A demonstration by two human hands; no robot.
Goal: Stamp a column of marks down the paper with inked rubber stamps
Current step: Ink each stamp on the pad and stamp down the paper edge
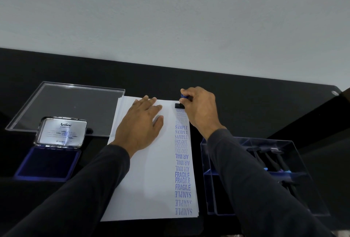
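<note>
Head view, right hand (200,107) gripping stamp (180,105) on paper (151,170) — left hand (140,125) flat beside.

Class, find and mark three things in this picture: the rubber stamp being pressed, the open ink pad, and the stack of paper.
rubber stamp (179,105): head view, on its black base at the paper's far edge.
ink pad (48,162): head view, on the blue inked surface.
stack of paper (151,180): head view, on a bare white area.

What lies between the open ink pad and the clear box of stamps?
In the head view, the paper stack lies between ink pad and clear box, with the left hand resting on it.
</note>
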